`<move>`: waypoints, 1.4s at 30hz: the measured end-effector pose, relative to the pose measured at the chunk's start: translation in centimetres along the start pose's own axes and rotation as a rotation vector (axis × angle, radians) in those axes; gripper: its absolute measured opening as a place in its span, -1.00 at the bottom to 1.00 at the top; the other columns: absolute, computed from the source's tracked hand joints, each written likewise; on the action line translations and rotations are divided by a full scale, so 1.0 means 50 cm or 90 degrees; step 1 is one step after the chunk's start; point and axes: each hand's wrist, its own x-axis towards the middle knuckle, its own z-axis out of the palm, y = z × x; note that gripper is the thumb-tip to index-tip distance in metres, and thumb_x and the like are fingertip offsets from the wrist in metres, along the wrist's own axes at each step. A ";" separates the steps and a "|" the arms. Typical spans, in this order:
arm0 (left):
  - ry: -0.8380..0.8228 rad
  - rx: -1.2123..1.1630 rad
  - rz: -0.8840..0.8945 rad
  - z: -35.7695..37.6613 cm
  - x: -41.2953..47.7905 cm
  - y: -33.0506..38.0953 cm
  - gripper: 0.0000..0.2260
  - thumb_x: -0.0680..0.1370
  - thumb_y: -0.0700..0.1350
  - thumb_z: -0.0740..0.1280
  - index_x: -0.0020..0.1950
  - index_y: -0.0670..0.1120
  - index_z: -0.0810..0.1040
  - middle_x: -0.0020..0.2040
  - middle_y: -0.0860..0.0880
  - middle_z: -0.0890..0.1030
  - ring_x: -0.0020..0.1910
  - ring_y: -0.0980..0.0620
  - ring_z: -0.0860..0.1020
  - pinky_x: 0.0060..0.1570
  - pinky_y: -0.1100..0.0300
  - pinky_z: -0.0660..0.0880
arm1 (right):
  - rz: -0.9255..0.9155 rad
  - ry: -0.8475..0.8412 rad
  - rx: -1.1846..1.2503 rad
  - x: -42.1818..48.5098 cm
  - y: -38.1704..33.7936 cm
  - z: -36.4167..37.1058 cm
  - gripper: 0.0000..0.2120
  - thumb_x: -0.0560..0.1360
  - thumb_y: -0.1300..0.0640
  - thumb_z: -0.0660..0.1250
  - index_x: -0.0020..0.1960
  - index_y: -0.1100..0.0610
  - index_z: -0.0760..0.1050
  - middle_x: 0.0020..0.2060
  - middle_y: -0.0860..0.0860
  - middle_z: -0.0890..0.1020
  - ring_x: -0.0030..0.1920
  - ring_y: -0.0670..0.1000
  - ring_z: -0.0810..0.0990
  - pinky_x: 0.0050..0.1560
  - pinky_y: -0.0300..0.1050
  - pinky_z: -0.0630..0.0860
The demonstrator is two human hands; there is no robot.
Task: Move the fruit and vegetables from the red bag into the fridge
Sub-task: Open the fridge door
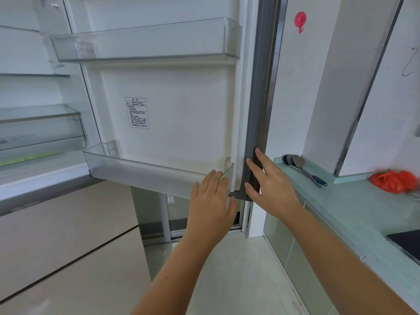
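The fridge door (181, 105) stands open in front of me, its inner side with two clear door bins facing me. My right hand (268, 189) lies with straight fingers against the door's dark outer edge near the bottom corner. My left hand (211, 203) is flat, its fingertips touching the lower door bin (141, 171) at its right end. Neither hand holds anything. The red bag (394, 180) lies crumpled on the pale green counter (354, 208) at the far right. Something green shows through the fridge drawer (34, 153) at the left.
Two metal ladles (300, 165) lie on the counter's back corner. A dark hob (406, 242) sits at the counter's right edge. A red hook (300, 20) sticks to the white wall. Glass shelves (34, 76) fill the fridge interior at left. Below are beige lower fridge doors and pale floor.
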 end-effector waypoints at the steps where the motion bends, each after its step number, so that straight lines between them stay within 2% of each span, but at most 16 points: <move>1: -0.003 0.001 0.001 0.005 0.004 0.002 -0.64 0.41 -0.05 0.26 0.11 -0.21 0.58 0.13 -0.16 0.61 0.16 -0.15 0.55 0.06 -0.12 0.47 | -0.002 -0.001 0.000 0.001 0.003 0.000 -0.47 0.45 -0.03 0.17 0.33 0.24 0.37 0.38 0.25 0.31 0.33 0.25 0.37 0.17 0.24 0.45; 3: -0.009 0.003 0.000 0.013 0.010 0.004 -0.63 0.42 -0.05 0.25 0.12 -0.21 0.57 0.14 -0.17 0.60 0.17 -0.16 0.54 0.07 -0.13 0.47 | -0.005 -0.004 0.004 0.004 0.007 -0.001 -0.46 0.46 -0.06 0.10 0.32 0.24 0.38 0.37 0.24 0.33 0.32 0.25 0.37 0.18 0.23 0.44; 7: -0.018 0.027 -0.010 0.022 0.017 0.008 -0.63 0.37 -0.05 0.30 0.11 -0.20 0.59 0.14 -0.17 0.60 0.17 -0.17 0.54 0.06 -0.17 0.46 | -0.014 0.000 0.016 0.002 0.009 -0.008 -0.50 0.46 -0.03 0.10 0.27 0.24 0.43 0.32 0.24 0.41 0.28 0.23 0.43 0.14 0.23 0.46; 11: -0.008 0.072 -0.017 0.013 0.015 0.016 -0.64 0.35 -0.07 0.42 0.09 -0.19 0.60 0.12 -0.17 0.62 0.14 -0.18 0.56 0.03 -0.21 0.46 | -0.026 0.073 0.043 -0.007 -0.012 -0.030 -0.60 0.46 0.08 0.15 0.19 0.26 0.50 0.23 0.24 0.50 0.20 0.22 0.50 0.14 0.13 0.49; 16: 0.055 0.070 -0.034 -0.044 -0.016 -0.006 -0.68 0.35 -0.17 0.44 0.06 -0.24 0.58 0.09 -0.23 0.61 0.12 -0.24 0.56 0.05 -0.25 0.44 | -0.066 0.159 0.047 -0.028 -0.092 -0.062 -0.64 0.44 0.12 0.18 0.15 0.27 0.52 0.15 0.23 0.56 0.16 0.20 0.53 0.13 0.06 0.46; 18: 0.076 0.086 -0.051 -0.075 -0.041 -0.027 -0.72 0.40 -0.15 0.33 0.07 -0.24 0.58 0.10 -0.22 0.61 0.14 -0.22 0.55 0.06 -0.26 0.43 | -0.080 0.169 0.054 -0.040 -0.137 -0.066 -0.66 0.46 0.12 0.18 0.14 0.27 0.52 0.16 0.23 0.56 0.15 0.19 0.54 0.12 0.07 0.48; 20: 0.077 0.092 -0.071 -0.112 -0.076 -0.049 -0.67 0.44 -0.10 0.18 0.07 -0.23 0.58 0.11 -0.20 0.61 0.15 -0.20 0.55 0.10 -0.26 0.42 | -0.085 0.163 0.071 -0.053 -0.187 -0.062 -0.65 0.47 0.11 0.17 0.15 0.27 0.53 0.17 0.23 0.55 0.17 0.20 0.53 0.14 0.12 0.49; 22: 0.079 0.098 -0.097 -0.152 -0.118 -0.074 -0.64 0.44 -0.08 0.14 0.07 -0.22 0.58 0.12 -0.20 0.60 0.16 -0.20 0.54 0.12 -0.25 0.39 | -0.103 0.153 0.089 -0.067 -0.242 -0.056 -0.64 0.47 0.11 0.17 0.16 0.27 0.52 0.17 0.22 0.55 0.18 0.21 0.52 0.15 0.15 0.48; 35: 0.081 0.290 -0.301 -0.482 -0.478 -0.253 -0.66 0.46 -0.07 0.16 0.10 -0.20 0.57 0.14 -0.17 0.60 0.18 -0.18 0.52 0.15 -0.20 0.39 | -0.248 0.046 0.279 -0.160 -0.714 -0.040 -0.64 0.44 0.10 0.18 0.15 0.23 0.52 0.15 0.18 0.57 0.17 0.21 0.51 0.11 0.19 0.48; 42: 0.091 0.423 -0.438 -0.637 -0.661 -0.278 -0.65 0.47 -0.07 0.15 0.09 -0.22 0.58 0.13 -0.17 0.60 0.17 -0.19 0.53 0.13 -0.22 0.39 | -0.375 -0.033 0.399 -0.237 -0.951 -0.052 -0.63 0.45 0.06 0.13 0.14 0.22 0.52 0.12 0.14 0.59 0.15 0.19 0.53 0.10 0.16 0.48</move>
